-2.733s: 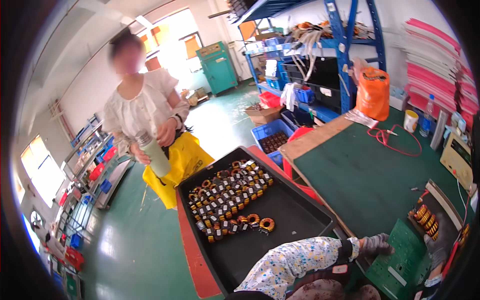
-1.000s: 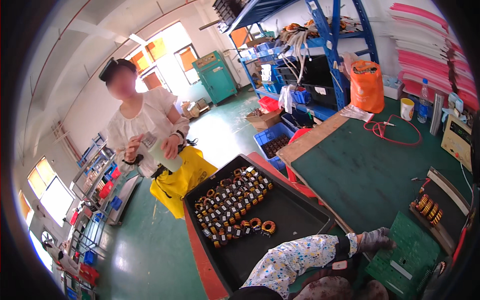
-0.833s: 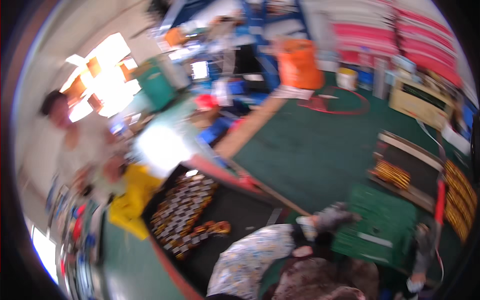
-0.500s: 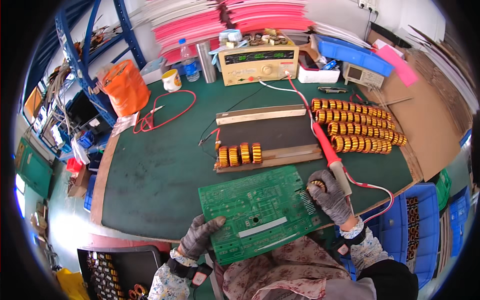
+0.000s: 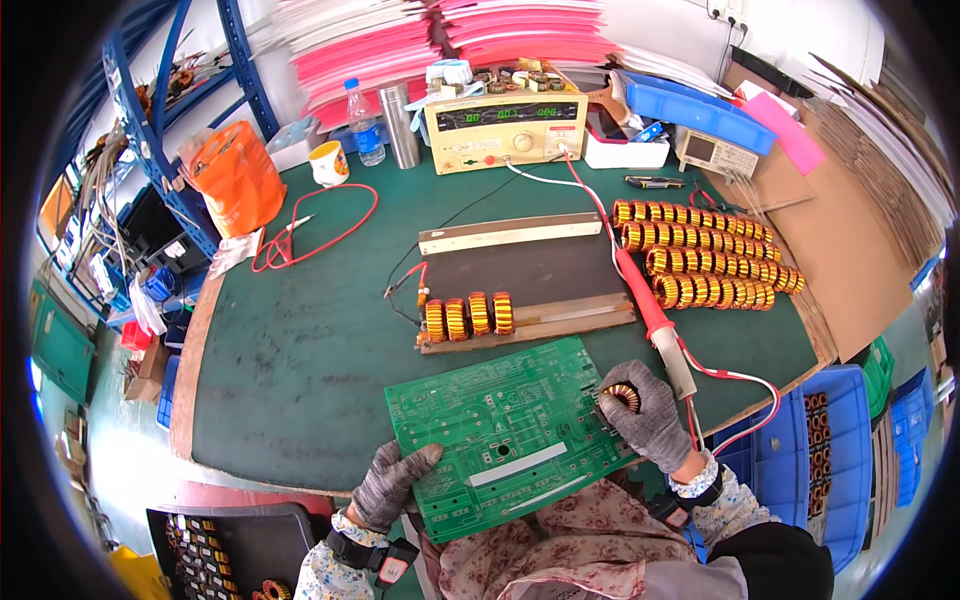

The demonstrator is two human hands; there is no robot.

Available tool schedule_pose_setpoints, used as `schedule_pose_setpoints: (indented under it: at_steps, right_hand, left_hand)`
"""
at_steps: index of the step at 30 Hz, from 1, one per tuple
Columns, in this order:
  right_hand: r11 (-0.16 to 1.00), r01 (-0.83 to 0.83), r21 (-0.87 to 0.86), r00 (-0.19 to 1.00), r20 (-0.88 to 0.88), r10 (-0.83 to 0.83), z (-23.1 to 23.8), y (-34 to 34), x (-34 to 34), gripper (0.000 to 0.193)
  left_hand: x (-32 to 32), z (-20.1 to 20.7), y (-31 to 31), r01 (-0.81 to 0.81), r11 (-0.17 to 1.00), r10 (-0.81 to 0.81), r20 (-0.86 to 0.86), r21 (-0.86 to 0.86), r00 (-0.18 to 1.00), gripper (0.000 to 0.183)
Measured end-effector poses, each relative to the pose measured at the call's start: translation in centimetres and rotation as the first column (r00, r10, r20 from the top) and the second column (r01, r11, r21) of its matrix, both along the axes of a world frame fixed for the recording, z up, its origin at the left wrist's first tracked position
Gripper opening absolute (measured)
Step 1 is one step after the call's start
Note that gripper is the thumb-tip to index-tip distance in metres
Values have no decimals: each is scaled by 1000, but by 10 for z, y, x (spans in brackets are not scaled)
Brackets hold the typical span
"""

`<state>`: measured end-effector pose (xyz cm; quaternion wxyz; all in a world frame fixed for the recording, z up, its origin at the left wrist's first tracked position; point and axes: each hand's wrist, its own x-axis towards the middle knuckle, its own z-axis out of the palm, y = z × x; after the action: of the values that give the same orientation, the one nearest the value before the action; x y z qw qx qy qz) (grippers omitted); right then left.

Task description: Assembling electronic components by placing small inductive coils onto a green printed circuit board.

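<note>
A green circuit board [image 5: 480, 410] is tilted toward me over the table's near edge. My left hand [image 5: 388, 483], in a grey glove, grips its left edge with the thumb on top. My right hand [image 5: 648, 415], also gloved, pinches a copper-wound toroidal coil [image 5: 622, 398] against the board's right side. The hand hides the part of the board beneath the coil. Just right of that hand lies a red-and-beige handled probe [image 5: 648, 305] on its cable.
Beyond the board, several coils [image 5: 456, 318] stand on a wooden-railed fixture [image 5: 580, 312]. Rows of more coils [image 5: 710, 262] lie at the right. A bench power supply [image 5: 510, 132] stands at the back. Blue bins [image 5: 850, 450] sit below right, a black tray [image 5: 285, 520] below left.
My right hand has brought the coil slightly nearer to me along the board's right side. The whole view has shifted a little. My left hand keeps its grip on the board.
</note>
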<state>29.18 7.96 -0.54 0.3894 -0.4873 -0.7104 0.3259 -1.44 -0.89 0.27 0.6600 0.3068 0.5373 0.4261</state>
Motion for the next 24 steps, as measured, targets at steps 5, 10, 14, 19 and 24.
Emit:
schedule_pose_setpoints:
  at_steps: [5, 10, 14, 19, 24]
  right_hand:
    - [964, -50, 260, 988, 157, 9, -2, -5, -17, 19]
    - [945, -259, 198, 949, 234, 211, 2, -7, -4, 34]
    - [933, -337, 128, 917, 271, 294, 0, -8, 13, 52]
    - [992, -111, 60, 987, -111, 117, 25, 11, 42, 44]
    - [599, 595, 536, 778, -199, -596, 25, 75, 158, 38]
  left_hand:
    - [-3, -6, 0, 3, 1000, -3, 14, 5, 1000, 41]
    - [4, 4, 0, 3, 1000, -4, -16, -24, 1000, 36]
    - [6, -6, 8, 65, 986, -23, -261, 155, 965, 43]
    - [-1, -5, -5, -71, 993, 66, 57, 98, 996, 44]
    - [-3, -3, -9, -62, 996, 77, -261, 66, 962, 39]
